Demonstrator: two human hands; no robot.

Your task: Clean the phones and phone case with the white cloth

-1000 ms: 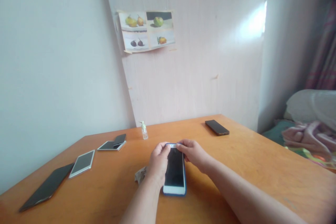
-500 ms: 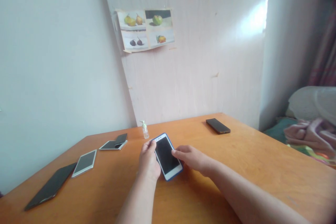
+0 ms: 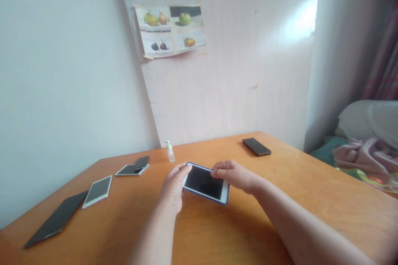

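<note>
A white-fronted smartphone (image 3: pixel 205 183) in a blue case is held just above the wooden table, its dark screen facing up and its long side lying crosswise. My left hand (image 3: pixel 174 186) grips the phone's left end, thumb on the white border at the top left corner. At the far long edge, near the right end, my right hand (image 3: pixel 233 174) closes on it with the thumb over the screen. The fingers beneath the phone are hidden on both hands.
Left on the wooden table (image 3: pixel 130 219) lie a large black tablet (image 3: pixel 57 220), a white tablet (image 3: pixel 98 191), and another white device (image 3: pixel 128 169) with a small dark phone (image 3: pixel 141 162) on it. A pump bottle (image 3: pixel 170 152) stands behind my hands; a black phone (image 3: pixel 256 147) lies back right.
The phone has turned from nearly upright to crosswise in my hands. My right hand has shifted slightly up and to the right, still holding it.
</note>
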